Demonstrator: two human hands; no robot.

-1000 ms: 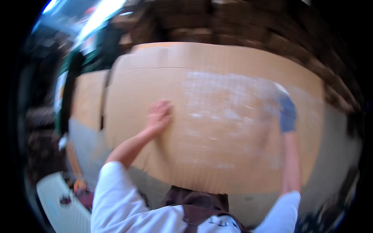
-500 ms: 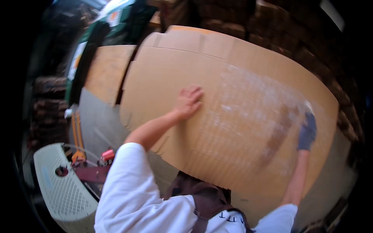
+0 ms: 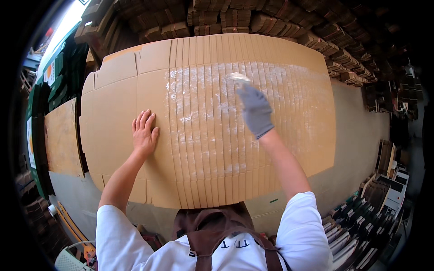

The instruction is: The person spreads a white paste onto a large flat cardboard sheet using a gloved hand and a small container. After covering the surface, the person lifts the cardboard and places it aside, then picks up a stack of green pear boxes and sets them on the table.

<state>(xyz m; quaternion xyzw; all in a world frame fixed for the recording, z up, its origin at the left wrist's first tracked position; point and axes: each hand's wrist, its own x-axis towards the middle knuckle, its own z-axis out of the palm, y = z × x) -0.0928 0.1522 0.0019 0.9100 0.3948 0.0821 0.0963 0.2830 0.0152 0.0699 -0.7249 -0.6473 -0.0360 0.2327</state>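
Observation:
Before me lies a stack of flat brown cardboard sheets (image 3: 113, 106), fanned so that their edges make a row of narrow overlapping strips across the middle and right. Whitish wet streaks, like paste (image 3: 185, 88), coat much of these strips. In a grey glove, my right hand (image 3: 257, 110) is closed around what looks like a brush (image 3: 239, 77), its pale end blurred over the far middle of the strips. Bare and flat, my left hand (image 3: 144, 135) rests with fingers stretched out on the smooth left part of the top sheet.
Bundles of brown cardboard (image 3: 235, 20) are piled along the far side. At the left stand a wooden board (image 3: 63, 137) and green stacked packages (image 3: 58, 86). Several dark and white flat pieces (image 3: 352, 230) sit at the lower right, above the grey floor (image 3: 361, 119).
The view has swung round, moving the cardboard leftward in it. My right hand has shifted the brush from the right end of the strips to their far middle. My left hand stays on the sheet.

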